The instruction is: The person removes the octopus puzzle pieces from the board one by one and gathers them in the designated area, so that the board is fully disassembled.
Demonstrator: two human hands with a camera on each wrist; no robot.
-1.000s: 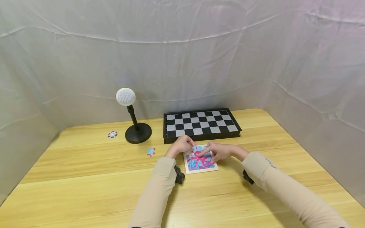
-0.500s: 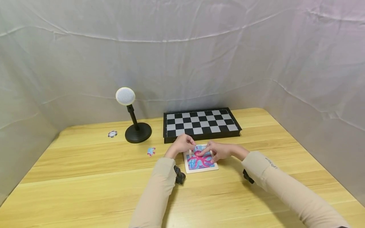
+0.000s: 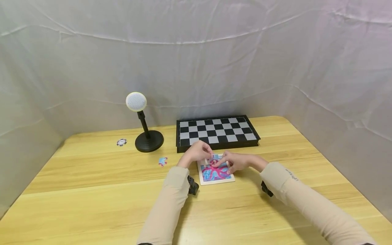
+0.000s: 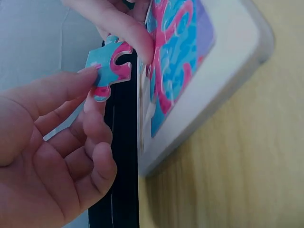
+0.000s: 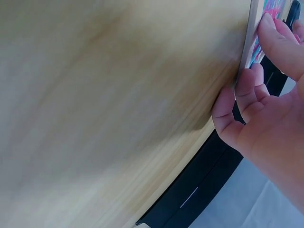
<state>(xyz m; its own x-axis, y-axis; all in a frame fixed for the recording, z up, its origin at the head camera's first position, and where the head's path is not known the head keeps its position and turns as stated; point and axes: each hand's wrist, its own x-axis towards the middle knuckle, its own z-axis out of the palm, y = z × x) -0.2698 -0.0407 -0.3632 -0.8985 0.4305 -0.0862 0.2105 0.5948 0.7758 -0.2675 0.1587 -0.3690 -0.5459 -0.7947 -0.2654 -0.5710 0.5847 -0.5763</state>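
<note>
A jigsaw puzzle with a pink octopus lies in its white tray (image 3: 215, 182), in front of the chessboard. My left hand (image 3: 198, 151) is over the tray's far left corner. Between thumb and fingertip it pinches a blue and pink puzzle piece (image 4: 109, 61), raised off the tray in the left wrist view. From the right side, my right hand (image 3: 239, 161) holds the tray. Its index finger reaches onto the octopus, its thumb touches the tray's edge and other fingers curl against the side. Fingers partly cover the puzzle's upper part.
Another puzzle piece (image 3: 162, 161) lies on the table left of the tray. Farther left are a poker chip (image 3: 121, 142) and a round white mesh head on a black stand (image 3: 148, 141). A folded black-and-white chessboard (image 3: 218, 130) stands close behind the tray.
My left hand has shifted slightly right and away from me over the tray, with the pinched piece. My right hand stays nearly still on the tray.
</note>
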